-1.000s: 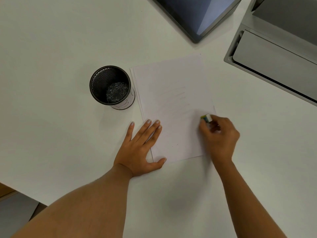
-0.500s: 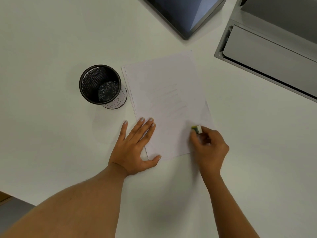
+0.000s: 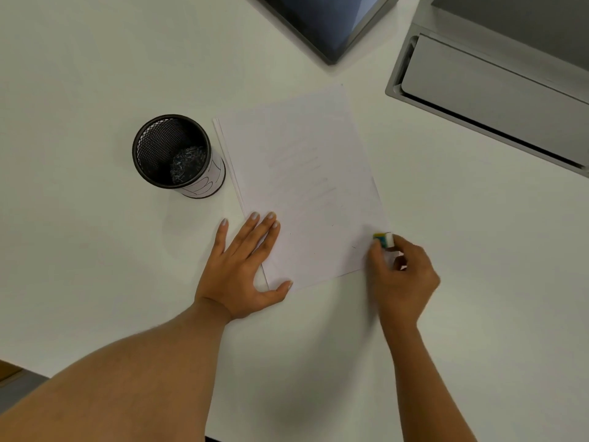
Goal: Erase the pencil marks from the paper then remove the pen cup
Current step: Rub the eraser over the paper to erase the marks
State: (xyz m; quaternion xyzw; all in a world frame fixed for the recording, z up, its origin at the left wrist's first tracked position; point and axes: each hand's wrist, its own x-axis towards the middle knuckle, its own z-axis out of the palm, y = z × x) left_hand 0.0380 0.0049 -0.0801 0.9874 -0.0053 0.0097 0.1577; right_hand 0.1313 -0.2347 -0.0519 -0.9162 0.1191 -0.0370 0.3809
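The left hand (image 3: 245,266) lies flat, fingers spread, pinning the paper (image 3: 306,186) at its near-left corner. The right hand (image 3: 401,275) pinches the eraser (image 3: 384,240) at the paper's near-right edge. Short, light strokes should avoid creasing. The mesh pen cup (image 3: 177,154) stands just left of the paper.

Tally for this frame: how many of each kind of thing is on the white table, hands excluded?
Black mesh pen cup: 1
Paper stack: 1
Eraser, held in the right hand: 1
Dark screen device, cropped at the top edge: 1
Grey recessed table box: 1
Total: 5
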